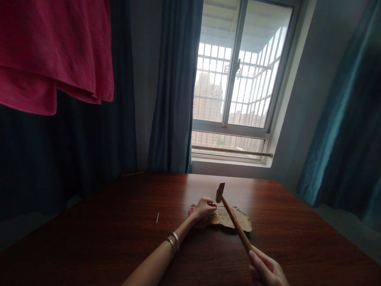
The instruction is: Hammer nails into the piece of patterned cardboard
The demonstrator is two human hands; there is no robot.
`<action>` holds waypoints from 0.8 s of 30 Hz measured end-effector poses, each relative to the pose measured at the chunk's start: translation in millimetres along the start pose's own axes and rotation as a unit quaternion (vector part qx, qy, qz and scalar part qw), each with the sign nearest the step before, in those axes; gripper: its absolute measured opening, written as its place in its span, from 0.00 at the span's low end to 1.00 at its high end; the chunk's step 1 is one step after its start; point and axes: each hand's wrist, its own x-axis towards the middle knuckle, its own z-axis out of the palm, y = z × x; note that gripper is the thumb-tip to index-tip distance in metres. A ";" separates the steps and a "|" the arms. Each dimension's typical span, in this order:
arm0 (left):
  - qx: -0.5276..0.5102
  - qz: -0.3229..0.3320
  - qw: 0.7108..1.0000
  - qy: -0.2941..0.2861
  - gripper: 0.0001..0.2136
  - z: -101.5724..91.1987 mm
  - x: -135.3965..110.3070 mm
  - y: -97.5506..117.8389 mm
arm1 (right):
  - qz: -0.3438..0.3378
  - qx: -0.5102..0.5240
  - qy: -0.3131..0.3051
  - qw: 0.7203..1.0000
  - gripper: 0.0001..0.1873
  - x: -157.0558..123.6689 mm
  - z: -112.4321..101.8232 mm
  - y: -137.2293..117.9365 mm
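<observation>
My right hand (264,267) is wrapped round the wooden handle of a hammer (236,222), whose metal head is raised a little above the table. Under and beyond the handle lies a flat tan piece (228,216), like cardboard, covered in small dark holes, with pink patches and a ragged edge. At its left end is my left hand (205,208), fingers pinched together close to the hammer head. Whatever sits in that pinch is too small to make out. Two bracelets (173,241) circle my left wrist.
A thin metal nail-like rod (157,217) lies on the brown wooden table (113,238), left of my hand. Behind the table stand a barred window (235,79) and blue curtains (175,87). A pink cloth (56,51) hangs at the upper left.
</observation>
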 end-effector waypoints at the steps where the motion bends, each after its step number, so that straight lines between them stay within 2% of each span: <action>1: -0.001 0.002 1.000 -0.001 0.10 0.1 0.1 -0.5 | 0.002 -0.002 0.003 1.000 0.31 0.1 -0.3 0.6; 9: 0.013 -0.008 1.000 -0.001 0.11 1.5 2.4 -4.6 | -0.016 0.006 0.017 1.000 0.31 0.8 -0.9 5.7; 18: 0.016 -0.010 1.000 -0.001 0.11 -0.5 0.1 0.6 | -0.036 0.011 0.038 0.999 0.27 -1.2 1.4 6.3; 24: 0.009 -0.012 1.000 0.005 0.11 -0.2 -1.1 3.9 | -0.021 0.005 0.048 0.999 0.27 -4.0 0.0 1.7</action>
